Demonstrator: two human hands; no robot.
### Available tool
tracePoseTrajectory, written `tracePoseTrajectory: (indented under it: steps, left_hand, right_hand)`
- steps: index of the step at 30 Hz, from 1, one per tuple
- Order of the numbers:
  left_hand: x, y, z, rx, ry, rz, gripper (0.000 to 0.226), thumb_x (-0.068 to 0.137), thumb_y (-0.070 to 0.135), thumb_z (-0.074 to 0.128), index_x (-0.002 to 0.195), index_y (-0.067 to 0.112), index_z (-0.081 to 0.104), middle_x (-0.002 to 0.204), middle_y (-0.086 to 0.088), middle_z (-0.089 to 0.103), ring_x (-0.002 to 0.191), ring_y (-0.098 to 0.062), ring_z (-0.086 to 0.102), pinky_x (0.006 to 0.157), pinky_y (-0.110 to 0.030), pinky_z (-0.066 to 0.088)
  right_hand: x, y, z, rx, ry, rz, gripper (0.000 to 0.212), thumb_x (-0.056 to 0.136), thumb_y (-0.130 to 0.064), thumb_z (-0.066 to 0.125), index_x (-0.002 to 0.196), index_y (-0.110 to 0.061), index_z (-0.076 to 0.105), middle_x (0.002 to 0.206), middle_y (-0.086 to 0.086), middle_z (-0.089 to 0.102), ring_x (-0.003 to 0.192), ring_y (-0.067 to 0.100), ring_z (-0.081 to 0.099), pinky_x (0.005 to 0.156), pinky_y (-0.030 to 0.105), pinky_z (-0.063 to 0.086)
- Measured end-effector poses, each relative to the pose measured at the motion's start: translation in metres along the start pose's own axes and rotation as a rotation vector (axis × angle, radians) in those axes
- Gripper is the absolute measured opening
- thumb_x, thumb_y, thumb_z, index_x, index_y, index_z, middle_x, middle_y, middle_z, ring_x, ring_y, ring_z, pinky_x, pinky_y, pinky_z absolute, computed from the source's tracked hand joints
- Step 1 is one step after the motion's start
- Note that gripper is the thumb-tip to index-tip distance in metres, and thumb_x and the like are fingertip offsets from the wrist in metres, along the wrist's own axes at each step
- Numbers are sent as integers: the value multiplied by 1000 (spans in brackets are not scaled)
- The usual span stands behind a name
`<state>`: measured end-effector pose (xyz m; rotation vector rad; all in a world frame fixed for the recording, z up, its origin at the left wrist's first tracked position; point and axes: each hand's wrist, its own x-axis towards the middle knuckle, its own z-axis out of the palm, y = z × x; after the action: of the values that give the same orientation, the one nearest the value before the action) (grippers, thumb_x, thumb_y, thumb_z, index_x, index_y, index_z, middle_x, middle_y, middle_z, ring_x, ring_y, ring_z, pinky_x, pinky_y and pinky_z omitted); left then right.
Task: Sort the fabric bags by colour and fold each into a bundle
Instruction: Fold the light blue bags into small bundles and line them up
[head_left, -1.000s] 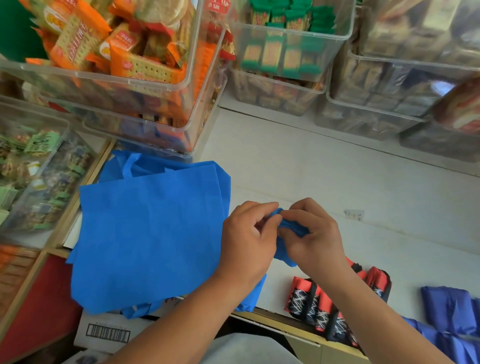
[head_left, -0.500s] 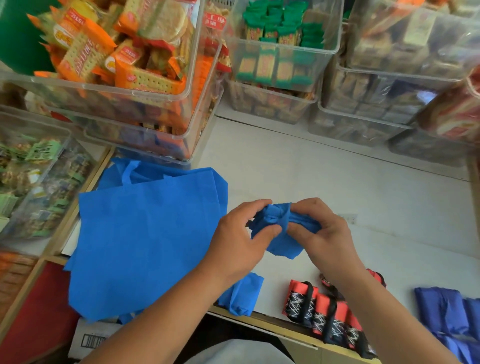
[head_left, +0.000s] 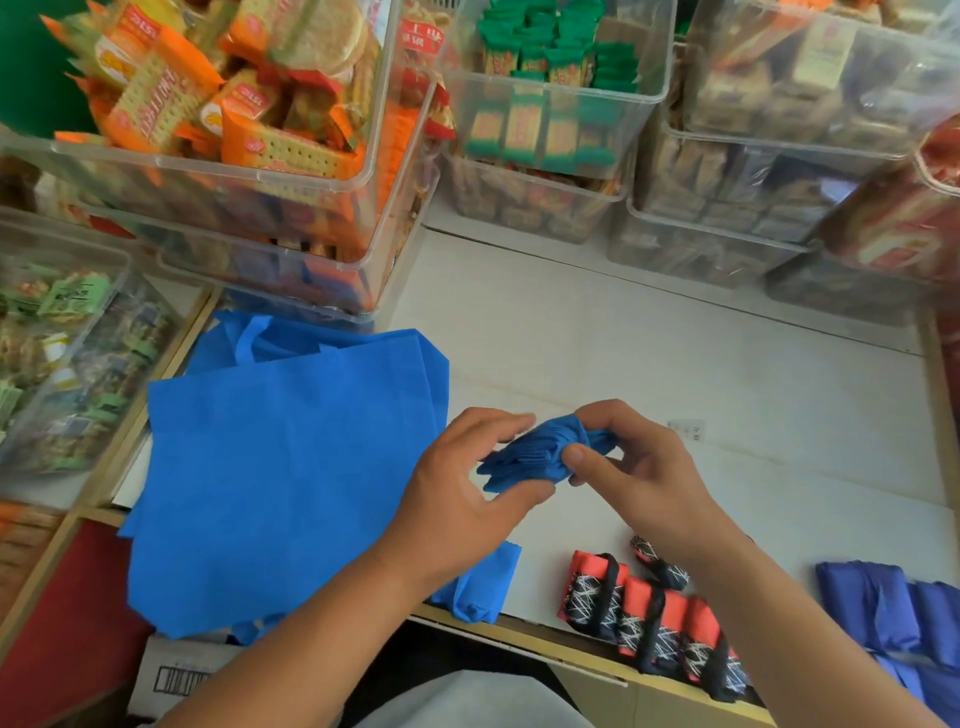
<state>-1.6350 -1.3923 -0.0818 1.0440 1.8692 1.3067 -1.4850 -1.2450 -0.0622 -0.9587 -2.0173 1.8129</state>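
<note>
blue matte fabric bundle (head_left: 537, 457), crumpled, pinched by curled fingers (head_left: 584, 461) of left hand (head_left: 457, 501) and right hand (head_left: 647, 486).

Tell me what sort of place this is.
Probably a small snack shop's counter: stacked clear bins of wrapped biscuits, a red tag among them, and folded bag bundles along the white counter edge.
</note>
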Motion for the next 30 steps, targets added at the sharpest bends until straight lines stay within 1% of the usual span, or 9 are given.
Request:
tracePoseTrajectory:
  steps: [3, 5, 7, 10, 14, 18, 24, 28, 30]
  left_hand:
    - [3, -5, -12, -154, -178, -170, 52, 87, 34, 80, 136, 30, 63, 130, 17, 65, 126, -8, 59, 105, -32, 51]
    - [7, -3, -15, -288, -208, -231, 37, 99, 41, 65, 133, 25, 66, 128, 9, 69, 124, -11, 63, 101, -35, 54]
    - [11, 0, -17, -306, -201, -240, 28, 106, 32, 54, 127, 22, 70, 122, 5, 71, 118, -14, 66, 97, -33, 56]
    - [19, -1, -18, -276, -248, -221, 23, 104, 15, 59, 122, 19, 73, 117, 2, 71, 114, -18, 68, 97, -37, 57]
    - [28, -3, -20, -307, -289, -275, 8, 101, 17, 66, 106, 18, 72, 105, 1, 72, 98, -39, 68, 95, -57, 55]
    - [33, -3, -16, -333, -344, -305, 12, 104, 24, 60, 104, 18, 70, 101, -7, 71, 92, -29, 65, 95, -52, 53]
    - [42, -1, -5, -450, -251, -397, 9, 101, 18, 64, 101, 12, 70, 88, -1, 71, 85, -14, 65, 81, -31, 55]
    - [47, -1, 2, -307, -39, -458, 19, 92, 33, 76, 89, 15, 70, 83, -5, 72, 76, -11, 66, 75, -33, 58]
    - [42, -3, 1, -243, -12, -417, 18, 96, 32, 71, 88, 16, 72, 84, -5, 72, 75, -9, 65, 74, -33, 56]
  right_hand:
    - [0, -1, -6, 31, -64, -80, 12, 98, -15, 67, 106, -7, 71, 106, 13, 65, 90, 33, 61, 76, 36, 56]
    - [4, -2, -7, -11, -106, -124, 14, 97, -15, 66, 106, -7, 72, 109, 13, 63, 98, 34, 60, 80, 43, 56]
    - [6, -3, -8, -15, -152, -150, 17, 97, -18, 65, 108, -8, 74, 112, 13, 62, 102, 35, 61, 83, 45, 56]
    - [8, -3, -9, -19, -169, -187, 20, 95, -17, 67, 110, -5, 73, 114, 13, 61, 104, 33, 63, 85, 40, 55]
    - [10, -2, -13, 6, -137, -193, 21, 90, -13, 72, 111, -9, 72, 116, 10, 62, 110, 32, 62, 88, 45, 57]
    - [13, -6, -15, 36, -156, -165, 19, 87, -10, 75, 106, -6, 75, 112, 13, 63, 105, 33, 64, 85, 42, 58]
    - [16, -14, -14, 0, -178, -126, 20, 91, -15, 69, 111, -14, 72, 106, 1, 70, 104, 29, 67, 91, 40, 56]
    - [21, -7, -10, -20, -68, -93, 22, 93, -15, 65, 114, -16, 72, 108, 1, 72, 109, 27, 67, 96, 48, 56]
    - [21, -4, -7, -32, -39, -59, 21, 96, -13, 64, 115, -17, 71, 109, -1, 73, 107, 25, 68, 94, 48, 57]
